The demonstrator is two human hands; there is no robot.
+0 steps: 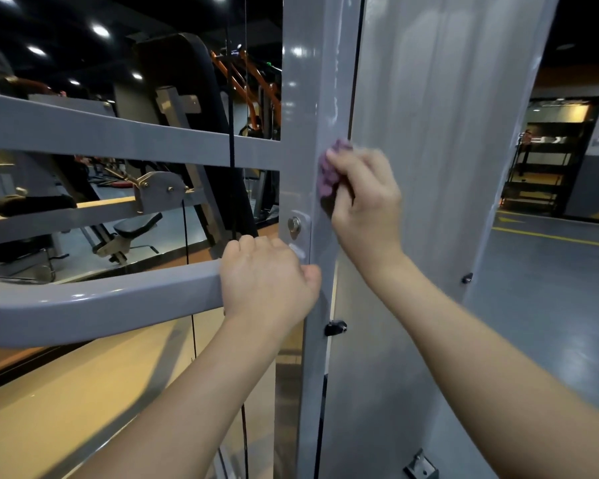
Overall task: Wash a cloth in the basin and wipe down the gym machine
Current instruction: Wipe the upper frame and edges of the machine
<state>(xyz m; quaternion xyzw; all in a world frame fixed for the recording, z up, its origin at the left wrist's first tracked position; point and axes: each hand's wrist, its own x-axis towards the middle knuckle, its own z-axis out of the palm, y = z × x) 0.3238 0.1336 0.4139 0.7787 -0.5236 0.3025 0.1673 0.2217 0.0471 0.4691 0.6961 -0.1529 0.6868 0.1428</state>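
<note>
Right hand [363, 198] pinches the bunched purple cloth [327, 174] against the grey steel upright [308, 98]; left hand [267, 281] grips the grey crossbar [101, 299] — press flat, stroke downward.

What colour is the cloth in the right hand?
Purple; the cloth is bunched in the right hand against the grey post, seen from the head camera.

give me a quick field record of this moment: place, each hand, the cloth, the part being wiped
place: gym floor, close to a grey machine
right hand: grips the purple cloth and presses it on the upright post
left hand: holds the end of the lower crossbar where it meets the post
cloth: bunched, mostly hidden by the fingers
wipe spot: post edge, just above the bolt
panel: pale shield to the right of the post
basin: not in view
</note>
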